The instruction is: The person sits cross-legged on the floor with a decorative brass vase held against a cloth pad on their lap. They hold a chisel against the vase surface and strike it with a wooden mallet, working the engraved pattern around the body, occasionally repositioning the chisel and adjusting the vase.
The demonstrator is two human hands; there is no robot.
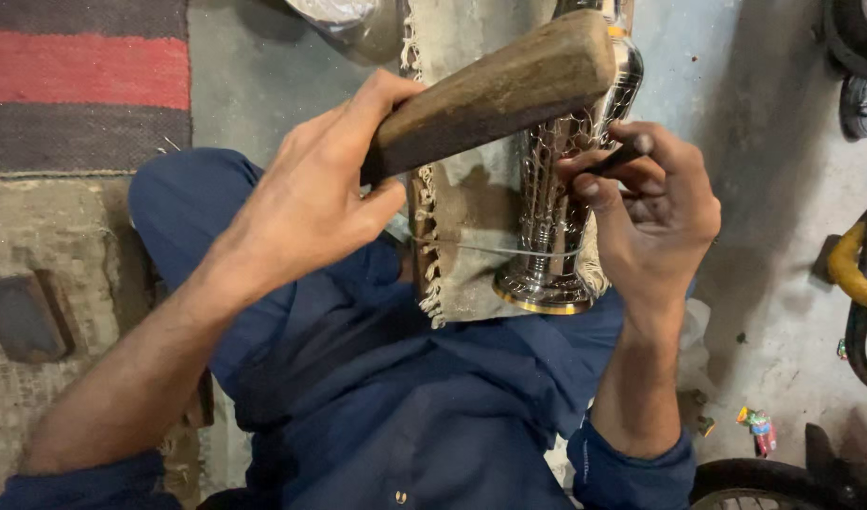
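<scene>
My left hand (311,194) grips the narrow end of a thick brown wooden mallet (495,90), whose wide end is raised over a shiny engraved metal vase (556,222). The vase lies on a frayed grey-green cloth (462,212) across my lap, its gold-rimmed base toward me. My right hand (655,212) pinches a thin dark chisel (617,156) between thumb and fingers, its tip against the vase's patterned side. A thin string crosses the cloth and the vase near the base.
I sit on a concrete floor in dark blue trousers (386,378). A red and dark striped rug (84,80) lies at upper left. A yellow-wrapped bar (853,274) and a bicycle wheel (773,482) are at right, a small coloured wrapper (759,425) near them.
</scene>
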